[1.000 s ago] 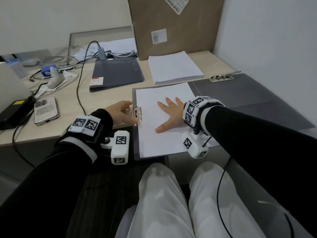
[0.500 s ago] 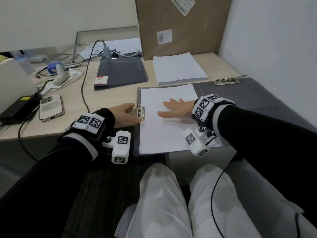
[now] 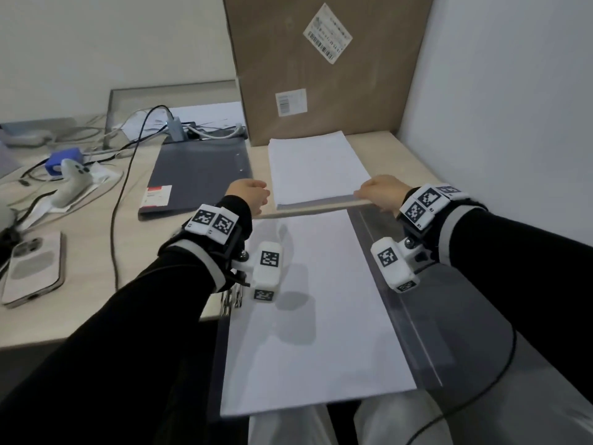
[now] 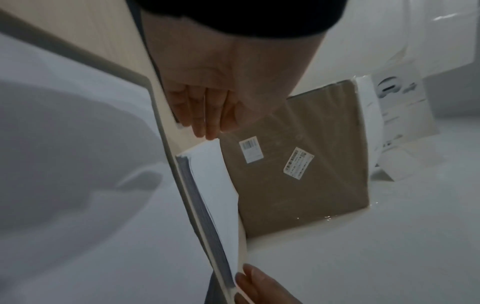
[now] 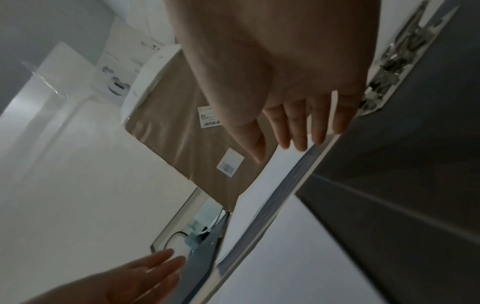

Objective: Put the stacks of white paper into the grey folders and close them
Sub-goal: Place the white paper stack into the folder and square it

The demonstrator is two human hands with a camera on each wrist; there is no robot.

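Office – desk (image 3: 96,316) with grey folder (image 3: 199,175), paper stack (image 3: 314,165), cables (image 3: 118,200), phone (image 3: 32,271)

The left hand (image 3: 248,195) hides the near left corner of the far paper stack (image 3: 316,170); contact cannot be confirmed. Both wrist views are blurred. The open folder (image 3: 426,332) is cut off by the near edge. Box label (image 3: 327,33) text is too small to read.

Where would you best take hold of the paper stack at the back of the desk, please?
Grip the paper stack at its two near corners, one of the hands on each side. It lies flat with its near edge facing you and the cardboard box blocking the far end.
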